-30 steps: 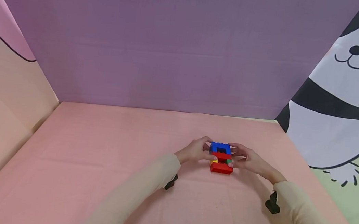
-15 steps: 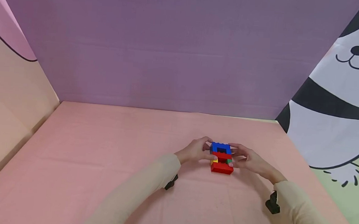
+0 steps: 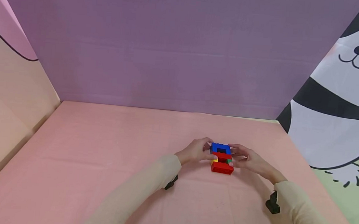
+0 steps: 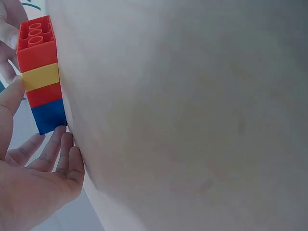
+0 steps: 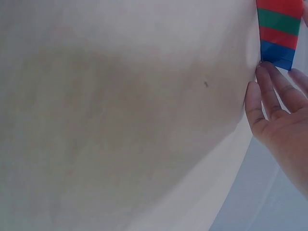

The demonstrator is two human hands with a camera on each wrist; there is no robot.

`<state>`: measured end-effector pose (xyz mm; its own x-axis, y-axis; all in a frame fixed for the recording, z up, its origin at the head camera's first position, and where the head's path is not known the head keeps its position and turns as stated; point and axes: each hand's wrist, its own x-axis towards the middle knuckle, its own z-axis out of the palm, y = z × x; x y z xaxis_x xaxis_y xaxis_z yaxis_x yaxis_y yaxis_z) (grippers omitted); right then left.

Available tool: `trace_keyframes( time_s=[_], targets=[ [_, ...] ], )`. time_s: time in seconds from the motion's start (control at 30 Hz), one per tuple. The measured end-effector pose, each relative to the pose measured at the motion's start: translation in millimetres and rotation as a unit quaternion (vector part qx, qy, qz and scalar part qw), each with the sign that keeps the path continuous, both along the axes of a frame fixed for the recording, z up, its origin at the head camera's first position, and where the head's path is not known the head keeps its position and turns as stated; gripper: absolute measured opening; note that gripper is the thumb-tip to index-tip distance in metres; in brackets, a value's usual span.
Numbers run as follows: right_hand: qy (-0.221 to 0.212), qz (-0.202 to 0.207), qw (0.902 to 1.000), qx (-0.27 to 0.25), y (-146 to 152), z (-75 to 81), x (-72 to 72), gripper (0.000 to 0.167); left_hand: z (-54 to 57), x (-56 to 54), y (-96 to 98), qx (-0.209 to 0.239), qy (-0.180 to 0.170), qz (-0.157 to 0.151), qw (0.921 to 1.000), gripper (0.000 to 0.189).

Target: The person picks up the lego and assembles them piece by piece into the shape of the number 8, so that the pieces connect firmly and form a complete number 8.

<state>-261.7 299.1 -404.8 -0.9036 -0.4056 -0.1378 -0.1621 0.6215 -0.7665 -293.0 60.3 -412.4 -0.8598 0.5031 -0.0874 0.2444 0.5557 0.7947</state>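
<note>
A toy brick structure (image 3: 221,168) lies on the pink table, right of centre. Its near red brick turns its hollow underside toward me. Past that come a yellow brick (image 4: 41,77) on the left side and a green brick (image 5: 278,20) on the right. A second red brick and a blue brick (image 3: 221,146) follow at the far end, with gaps in the middle. My left hand (image 3: 197,150) grips the left side, thumb by the yellow brick and fingertips at the blue end. Opposite, my right hand (image 3: 250,161) holds the right side, thumb near the green brick, fingers by the blue one.
The pink tabletop (image 3: 118,149) stretches out to the left of the hands. Behind it rises a purple backdrop (image 3: 171,49). A panda-printed panel (image 3: 329,141) borders the right side and a beige panel (image 3: 6,115) the left. Each wrist wears a black camera mount.
Both hands stay around the brick structure, which keeps its place on the table. Only a very slight shift of the head view shows.
</note>
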Motion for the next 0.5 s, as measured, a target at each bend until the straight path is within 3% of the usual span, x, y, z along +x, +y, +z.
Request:
trace_keyframes(
  time_s=[0.37,0.5],
  targets=[
    [0.021,0.007,0.9997,0.012,-0.6,-0.4,-2.3,0.073,1.7,3.7,0.4,-0.016,0.022,0.012,0.9996,0.060],
    [0.039,0.009,0.9991,0.016,1.0,0.8,-0.6,0.068,2.5,3.5,-3.1,-0.025,0.035,-0.002,0.9991,0.057]
  ],
)
